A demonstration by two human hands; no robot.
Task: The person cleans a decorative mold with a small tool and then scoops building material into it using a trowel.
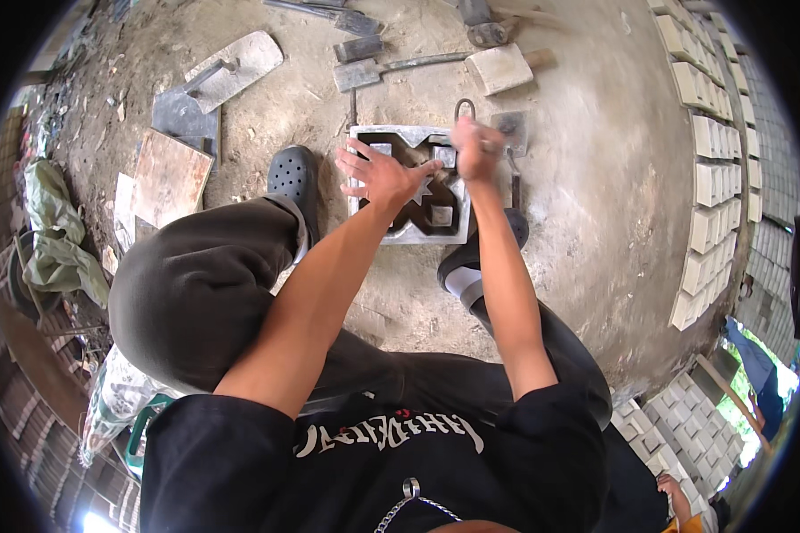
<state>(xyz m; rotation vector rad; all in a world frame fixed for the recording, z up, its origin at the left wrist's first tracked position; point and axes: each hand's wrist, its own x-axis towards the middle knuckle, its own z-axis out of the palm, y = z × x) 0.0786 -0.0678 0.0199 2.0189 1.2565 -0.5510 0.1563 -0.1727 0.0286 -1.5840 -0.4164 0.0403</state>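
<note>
Between my feet stands a grey metal mould, an open-topped frame with angular cavities, small square blocks and a star-shaped piece inside. My left hand is over its left half, fingers spread and thumb stretched out to the right, with nothing in it. At the mould's far right corner is my right hand, its fingers curled in and smeared by motion. Whatever it holds, if anything, is hidden. Just beyond that hand rises a metal loop handle. Whether my right hand touches the mould cannot be made out.
A mallet with a pale head and several other tools lie beyond the mould. Left of them are a float and a flat board. Rows of pale blocks line the right side. Another person's hand shows at lower right.
</note>
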